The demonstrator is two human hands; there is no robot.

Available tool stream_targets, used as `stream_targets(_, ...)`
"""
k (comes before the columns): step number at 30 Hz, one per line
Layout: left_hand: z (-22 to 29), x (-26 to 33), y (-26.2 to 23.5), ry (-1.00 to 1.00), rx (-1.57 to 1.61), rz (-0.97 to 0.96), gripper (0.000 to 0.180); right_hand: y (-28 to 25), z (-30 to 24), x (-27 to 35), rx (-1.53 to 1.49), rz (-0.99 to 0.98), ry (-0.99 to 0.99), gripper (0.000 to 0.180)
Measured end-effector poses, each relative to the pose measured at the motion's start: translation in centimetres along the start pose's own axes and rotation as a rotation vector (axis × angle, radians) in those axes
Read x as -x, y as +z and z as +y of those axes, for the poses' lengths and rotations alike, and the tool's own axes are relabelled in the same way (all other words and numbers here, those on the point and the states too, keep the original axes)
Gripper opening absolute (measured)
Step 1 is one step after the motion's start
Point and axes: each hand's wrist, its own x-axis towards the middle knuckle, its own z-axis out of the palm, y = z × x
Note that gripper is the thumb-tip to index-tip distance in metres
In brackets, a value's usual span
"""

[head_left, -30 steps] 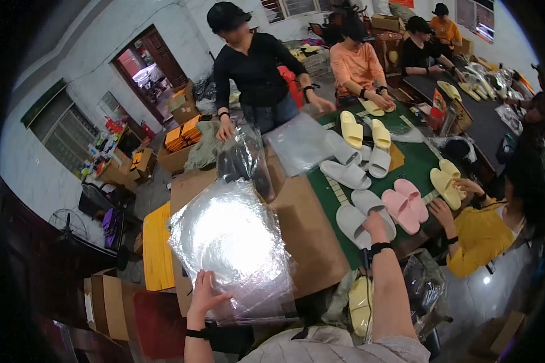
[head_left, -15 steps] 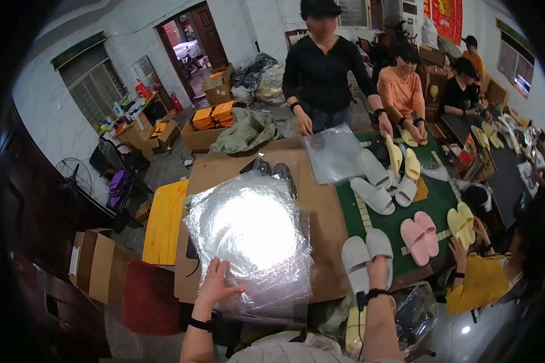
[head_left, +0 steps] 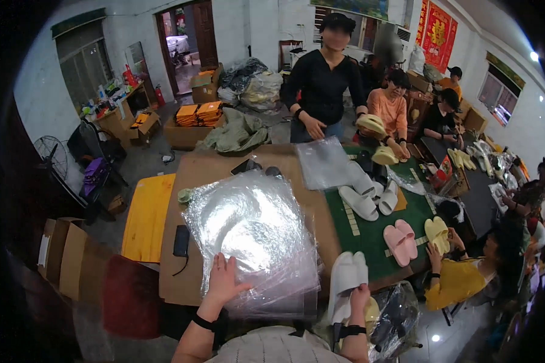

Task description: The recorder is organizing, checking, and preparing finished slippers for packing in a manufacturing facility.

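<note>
My left hand [head_left: 225,281] lies with its fingers stretched out on the near part of a stack of shiny clear plastic bags [head_left: 254,212]. At the table's near edge, my right hand [head_left: 358,299] is closed on a pair of white slide slippers [head_left: 343,279], gripping the side of the right one. The two slippers are close together, soles toward the table side, and partly overlap. Beyond them on the green mat are a pink pair [head_left: 399,242] and another white pair [head_left: 358,202].
Across the table a person in black [head_left: 324,85] holds yellow slippers [head_left: 371,125] beside more clear bags [head_left: 327,163]. At the right, a person in a yellow top [head_left: 460,281] handles yellow slippers [head_left: 437,235]. A phone [head_left: 181,241] lies left of the stack; a red chair [head_left: 130,296] stands near.
My right hand has picked up the white slippers from the mat's edge and drawn them nearer, side against side. The left hand stays on the bags. The person opposite has raised yellow slippers.
</note>
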Motion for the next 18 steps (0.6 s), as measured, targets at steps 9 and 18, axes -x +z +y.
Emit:
stream_targets(9,-1.1,0.9,0.5,0.047,-0.024,0.113,0.104,-10.6,-21.1,2.1,-0.972,-0.054,-0.063,0.023)
stream_targets(18,-2.8,0.2,4.5,0.145,-0.172,0.136,0.086,-2.3,-38.5,9.9,-0.259,-0.383,-0.632,0.015)
